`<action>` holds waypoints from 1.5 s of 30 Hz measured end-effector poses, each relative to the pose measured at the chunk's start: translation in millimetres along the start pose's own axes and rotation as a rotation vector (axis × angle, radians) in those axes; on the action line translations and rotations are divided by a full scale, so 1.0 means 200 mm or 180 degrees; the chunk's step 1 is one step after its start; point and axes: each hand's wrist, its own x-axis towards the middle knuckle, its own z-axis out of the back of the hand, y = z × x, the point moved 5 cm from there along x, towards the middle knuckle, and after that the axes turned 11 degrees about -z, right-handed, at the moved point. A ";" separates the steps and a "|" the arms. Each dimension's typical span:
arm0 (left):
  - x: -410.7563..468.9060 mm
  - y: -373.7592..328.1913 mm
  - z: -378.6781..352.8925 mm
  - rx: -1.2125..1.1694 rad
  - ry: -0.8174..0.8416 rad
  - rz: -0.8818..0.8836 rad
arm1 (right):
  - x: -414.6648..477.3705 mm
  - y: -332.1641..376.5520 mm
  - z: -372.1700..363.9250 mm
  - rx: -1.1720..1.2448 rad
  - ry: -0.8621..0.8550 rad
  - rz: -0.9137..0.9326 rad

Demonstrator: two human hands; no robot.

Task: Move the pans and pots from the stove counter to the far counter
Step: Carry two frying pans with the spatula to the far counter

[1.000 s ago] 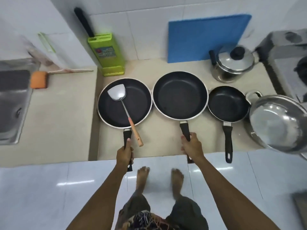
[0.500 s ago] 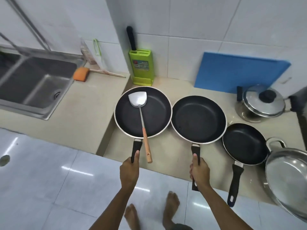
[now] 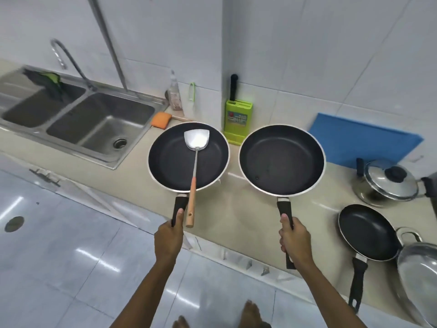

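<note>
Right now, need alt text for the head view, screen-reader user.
Two hands each hold a black frying pan by its handle above a beige counter: the left hand carries the pan with a metal spatula in it, the right hand an empty pan. A small pan and lidded pot sit at right, a steel sink at left.

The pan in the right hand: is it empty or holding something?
Empty. The pan held by the right hand shows only bare dark coating inside.
</note>
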 end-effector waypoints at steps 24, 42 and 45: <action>0.40 1.08 2.01 -0.0278 -0.1425 0.1059 | -0.92 0.88 -2.15 -0.0440 0.1598 0.0829; 1.75 1.61 3.09 -0.0590 -0.2073 0.1576 | -0.95 1.90 -4.14 -0.0807 0.2463 0.0994; 2.01 1.69 3.25 -0.0638 -0.2115 0.1607 | -0.96 2.05 -4.45 -0.0851 0.2497 0.1085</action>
